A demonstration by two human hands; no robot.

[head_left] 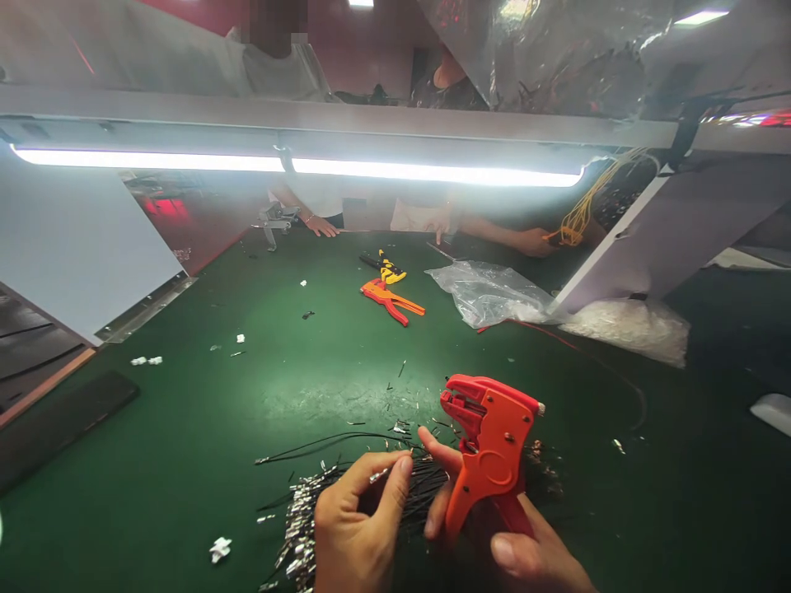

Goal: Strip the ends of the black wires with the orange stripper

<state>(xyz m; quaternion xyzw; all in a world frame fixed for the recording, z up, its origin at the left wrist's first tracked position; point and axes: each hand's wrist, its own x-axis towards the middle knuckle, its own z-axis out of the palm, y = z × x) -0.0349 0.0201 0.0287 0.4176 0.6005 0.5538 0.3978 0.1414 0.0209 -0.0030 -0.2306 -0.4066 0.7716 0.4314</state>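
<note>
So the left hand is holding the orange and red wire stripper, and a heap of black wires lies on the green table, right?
Not quite: the head view shows the right hand holding the orange and red wire stripper. The heap of black wires does lie on the green table.

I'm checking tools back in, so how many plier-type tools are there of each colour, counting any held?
Red-orange tools: 2 (one in the right hand, one on the table)
Yellow-black tool: 1 (on the table)
Total: 3
</note>
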